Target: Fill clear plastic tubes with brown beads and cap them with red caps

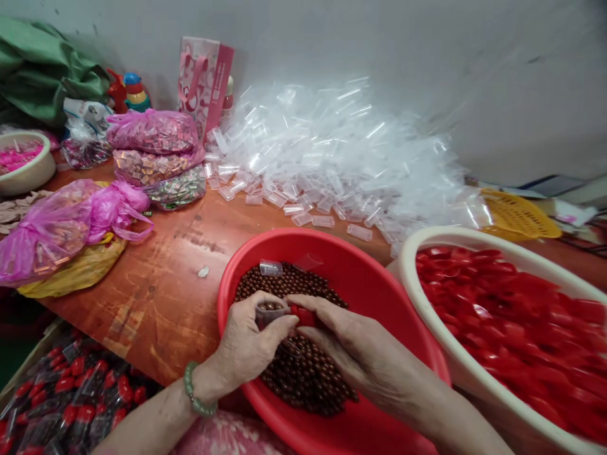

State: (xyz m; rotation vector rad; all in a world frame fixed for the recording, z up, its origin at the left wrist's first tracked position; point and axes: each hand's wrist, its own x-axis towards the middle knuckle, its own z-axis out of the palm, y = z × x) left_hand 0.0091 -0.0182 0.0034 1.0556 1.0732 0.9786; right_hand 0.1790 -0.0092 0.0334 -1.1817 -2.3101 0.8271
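Observation:
Over a red basin (pixel 393 354) my two hands are close together. My left hand (pixel 249 341) is closed around a small clear plastic container (pixel 271 309) with brown balls inside its open end. Between the fingers of my right hand (pixel 341 335) is a red cap (pixel 302 315), held right beside the container's mouth; whether they touch is hard to see. Shiny brown balls (pixel 308 379) cover part of the basin's floor below. A loose clear container (pixel 270 268) lies on the balls at the far side.
A white tub (pixel 412 253) of red caps (pixel 502 316) stands at the right. Clear containers (pixel 332 158) are heaped against the wall. Filled red-capped containers (pixel 71 392) lie at lower left. Pink bags (pixel 154 133) and a yellow basket (pixel 516 215) sit farther back.

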